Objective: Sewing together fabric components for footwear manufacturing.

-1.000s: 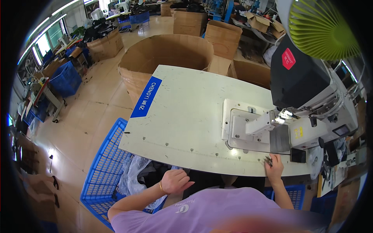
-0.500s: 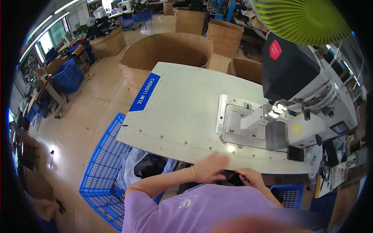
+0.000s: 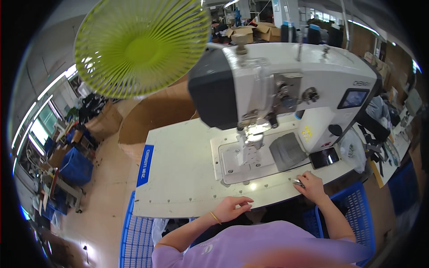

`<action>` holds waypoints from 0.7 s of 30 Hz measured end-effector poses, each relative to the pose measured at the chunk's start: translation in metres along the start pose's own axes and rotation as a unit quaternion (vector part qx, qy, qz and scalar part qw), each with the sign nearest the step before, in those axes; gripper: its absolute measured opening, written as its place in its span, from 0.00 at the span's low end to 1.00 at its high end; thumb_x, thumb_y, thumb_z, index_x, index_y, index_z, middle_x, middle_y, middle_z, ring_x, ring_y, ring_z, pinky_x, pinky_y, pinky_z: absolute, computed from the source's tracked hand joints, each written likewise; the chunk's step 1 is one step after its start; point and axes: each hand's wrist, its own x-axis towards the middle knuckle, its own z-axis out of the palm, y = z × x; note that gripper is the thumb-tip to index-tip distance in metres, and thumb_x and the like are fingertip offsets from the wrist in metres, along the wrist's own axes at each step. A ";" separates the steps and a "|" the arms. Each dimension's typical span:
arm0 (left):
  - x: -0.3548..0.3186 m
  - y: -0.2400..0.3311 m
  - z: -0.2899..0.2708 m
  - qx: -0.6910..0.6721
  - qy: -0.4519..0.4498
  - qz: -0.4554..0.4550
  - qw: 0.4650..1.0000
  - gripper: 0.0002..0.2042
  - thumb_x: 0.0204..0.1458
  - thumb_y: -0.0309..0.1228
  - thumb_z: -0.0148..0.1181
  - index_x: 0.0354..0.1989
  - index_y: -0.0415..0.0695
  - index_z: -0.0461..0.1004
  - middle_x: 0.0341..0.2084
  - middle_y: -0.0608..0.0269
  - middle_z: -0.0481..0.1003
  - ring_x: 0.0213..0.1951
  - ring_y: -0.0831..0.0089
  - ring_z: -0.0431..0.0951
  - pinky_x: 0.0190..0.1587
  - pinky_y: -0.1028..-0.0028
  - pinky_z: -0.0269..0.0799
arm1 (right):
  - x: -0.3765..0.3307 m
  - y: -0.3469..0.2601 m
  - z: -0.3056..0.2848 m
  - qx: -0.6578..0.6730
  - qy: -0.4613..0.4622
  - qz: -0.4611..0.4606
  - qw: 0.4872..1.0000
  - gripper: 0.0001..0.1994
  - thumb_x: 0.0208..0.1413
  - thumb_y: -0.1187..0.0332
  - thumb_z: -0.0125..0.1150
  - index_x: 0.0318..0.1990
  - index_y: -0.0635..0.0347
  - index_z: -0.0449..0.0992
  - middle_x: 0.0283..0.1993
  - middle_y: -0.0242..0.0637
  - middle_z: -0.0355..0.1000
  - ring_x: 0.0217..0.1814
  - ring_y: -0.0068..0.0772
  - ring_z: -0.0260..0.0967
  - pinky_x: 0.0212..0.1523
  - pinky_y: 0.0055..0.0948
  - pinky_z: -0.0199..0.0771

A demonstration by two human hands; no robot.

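Observation:
My left hand (image 3: 232, 208) rests at the front edge of the white sewing table (image 3: 178, 178), its fingers loosely bent with the thumb apart and nothing in them. Farther right, my right hand (image 3: 310, 185) is over the tabletop, closed on a small silver pointed tool (image 3: 298, 182) whose exact kind I cannot make out. Beyond it, a grey fabric piece (image 3: 287, 152) lies on the bed of the white sewing machine (image 3: 308, 85), right of the lit needle area (image 3: 252, 136). A dark phone (image 3: 325, 158) lies on the table just behind my right hand.
A green fan (image 3: 143, 49) hangs in front of the machine's upper left. Blue plastic baskets stand below the table at the left (image 3: 136, 241) and right (image 3: 357, 212). A large cardboard bin (image 3: 154, 111) stands behind the table. A clear plastic bag (image 3: 353, 149) sits at its right end.
The view has swung right, bringing the machine to the middle. My right hand has come up from the table's front edge onto the tabletop. My left hand, blurred before, is now still.

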 end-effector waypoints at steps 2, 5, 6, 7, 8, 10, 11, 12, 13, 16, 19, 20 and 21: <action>0.020 0.006 0.014 0.024 0.006 0.009 1.000 0.12 0.57 0.28 0.59 0.49 0.42 0.76 0.32 0.62 0.81 0.35 0.72 0.81 0.40 0.73 0.74 | 0.001 0.016 -0.005 0.005 0.002 -0.008 1.000 0.17 0.46 0.59 0.69 0.41 0.55 0.77 0.34 0.34 0.67 0.32 0.37 0.71 0.31 0.34 0.72; 0.053 0.002 0.036 0.119 0.061 0.136 0.982 0.09 0.54 0.27 0.61 0.43 0.41 0.76 0.33 0.59 0.79 0.36 0.62 0.79 0.40 0.69 0.74 | 0.003 0.037 -0.012 0.013 -0.010 -0.033 0.999 0.16 0.47 0.58 0.69 0.41 0.54 0.77 0.36 0.33 0.67 0.35 0.35 0.70 0.32 0.34 0.72; 0.063 0.003 0.043 0.121 0.062 0.136 0.981 0.09 0.54 0.27 0.61 0.43 0.41 0.76 0.33 0.59 0.79 0.36 0.62 0.79 0.40 0.69 0.74 | 0.004 0.045 -0.012 0.017 -0.006 -0.041 0.999 0.16 0.46 0.58 0.69 0.41 0.54 0.77 0.36 0.33 0.67 0.37 0.35 0.69 0.34 0.34 0.71; 0.072 0.004 0.049 0.120 0.056 0.152 0.980 0.08 0.54 0.27 0.61 0.42 0.40 0.77 0.34 0.58 0.78 0.37 0.61 0.79 0.41 0.68 0.74 | 0.005 0.052 -0.012 0.021 -0.002 -0.049 0.999 0.16 0.46 0.59 0.69 0.40 0.54 0.77 0.37 0.33 0.67 0.39 0.35 0.69 0.35 0.34 0.71; 0.082 0.004 0.056 0.118 0.051 0.167 0.977 0.08 0.54 0.27 0.61 0.42 0.40 0.77 0.35 0.57 0.78 0.39 0.61 0.79 0.42 0.68 0.74 | 0.005 0.058 -0.012 0.022 -0.002 -0.051 0.998 0.16 0.46 0.59 0.69 0.40 0.54 0.77 0.37 0.33 0.67 0.39 0.35 0.69 0.35 0.34 0.71; 0.099 0.004 0.069 0.106 0.051 0.186 0.975 0.08 0.54 0.26 0.62 0.42 0.40 0.77 0.36 0.57 0.78 0.40 0.60 0.78 0.44 0.67 0.73 | 0.007 0.062 -0.012 0.018 0.002 -0.052 0.998 0.15 0.46 0.61 0.68 0.41 0.54 0.77 0.38 0.34 0.67 0.42 0.38 0.68 0.41 0.37 0.69; 0.106 0.005 0.074 0.092 0.048 0.207 0.973 0.08 0.54 0.26 0.62 0.42 0.39 0.76 0.36 0.56 0.77 0.41 0.60 0.78 0.45 0.67 0.73 | 0.007 0.063 -0.011 0.019 0.002 -0.056 0.998 0.15 0.46 0.61 0.68 0.41 0.54 0.77 0.38 0.34 0.67 0.42 0.38 0.68 0.41 0.37 0.69; 0.112 0.004 0.079 0.093 0.052 0.207 0.973 0.08 0.54 0.26 0.62 0.42 0.39 0.76 0.36 0.56 0.77 0.41 0.60 0.78 0.45 0.67 0.73 | 0.006 0.063 -0.010 0.019 0.012 -0.059 0.998 0.15 0.45 0.62 0.68 0.41 0.55 0.77 0.39 0.34 0.68 0.42 0.39 0.68 0.43 0.38 0.68; 0.117 0.004 0.083 0.060 0.036 0.196 0.978 0.08 0.54 0.26 0.62 0.41 0.39 0.77 0.36 0.57 0.77 0.41 0.60 0.78 0.45 0.67 0.73 | 0.006 0.063 -0.009 0.019 0.022 -0.062 0.998 0.15 0.45 0.63 0.68 0.41 0.56 0.77 0.40 0.34 0.69 0.42 0.40 0.68 0.44 0.40 0.67; 0.125 -0.007 0.092 0.030 0.016 0.176 0.984 0.08 0.53 0.27 0.63 0.41 0.40 0.77 0.35 0.58 0.77 0.40 0.61 0.77 0.45 0.66 0.72 | 0.004 0.064 -0.008 0.030 0.051 -0.069 0.996 0.16 0.45 0.64 0.67 0.41 0.59 0.76 0.41 0.36 0.70 0.43 0.41 0.68 0.46 0.41 0.65; 0.128 -0.016 0.093 0.005 -0.026 0.163 0.986 0.08 0.54 0.28 0.63 0.41 0.41 0.77 0.35 0.58 0.77 0.40 0.62 0.77 0.46 0.67 0.72 | 0.007 0.063 -0.007 0.031 0.072 -0.069 0.995 0.18 0.43 0.64 0.68 0.42 0.61 0.75 0.42 0.37 0.71 0.44 0.42 0.68 0.46 0.41 0.66; 0.127 -0.017 0.092 -0.008 -0.040 0.154 0.987 0.08 0.54 0.29 0.63 0.41 0.41 0.78 0.34 0.58 0.77 0.40 0.62 0.77 0.46 0.67 0.72 | 0.007 0.062 -0.007 0.028 0.087 -0.067 0.994 0.18 0.42 0.64 0.69 0.42 0.61 0.75 0.42 0.38 0.71 0.45 0.43 0.68 0.46 0.41 0.66; 0.128 -0.016 0.090 -0.020 -0.056 0.146 0.987 0.08 0.54 0.29 0.63 0.41 0.41 0.78 0.34 0.59 0.77 0.41 0.63 0.77 0.46 0.67 0.72 | 0.007 0.063 -0.006 0.027 0.085 -0.065 0.994 0.18 0.42 0.64 0.69 0.42 0.61 0.75 0.42 0.38 0.71 0.45 0.43 0.68 0.46 0.41 0.66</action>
